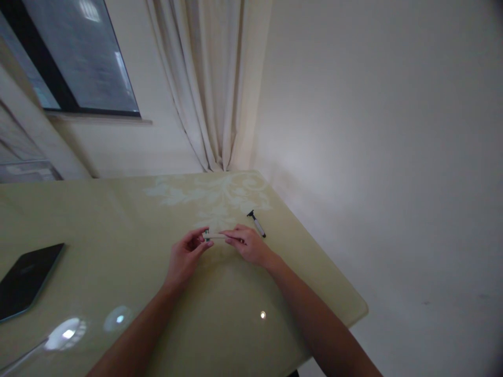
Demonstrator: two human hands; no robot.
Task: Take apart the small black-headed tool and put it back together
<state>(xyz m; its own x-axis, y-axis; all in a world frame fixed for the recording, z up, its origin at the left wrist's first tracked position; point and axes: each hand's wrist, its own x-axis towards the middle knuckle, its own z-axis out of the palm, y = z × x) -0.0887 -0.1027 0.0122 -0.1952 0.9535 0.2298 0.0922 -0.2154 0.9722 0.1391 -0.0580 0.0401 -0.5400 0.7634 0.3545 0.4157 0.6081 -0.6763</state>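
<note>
A small razor (215,236) with a pale handle is held level between my two hands, just above the table. My left hand (190,250) pinches its dark greenish head between thumb and fingers. The far end of the handle sits in the closed fingers of my right hand (247,244), which cover that part. Beyond my right hand a second razor (258,225) lies on the table, its head black and its handle grey and black.
The glossy pale green table (220,324) has a floral pattern near its far corner, and its right edge runs close to the wall (377,157). A dark tablet-like slab (29,277) lies at the left. Curtains (208,89) hang behind the table.
</note>
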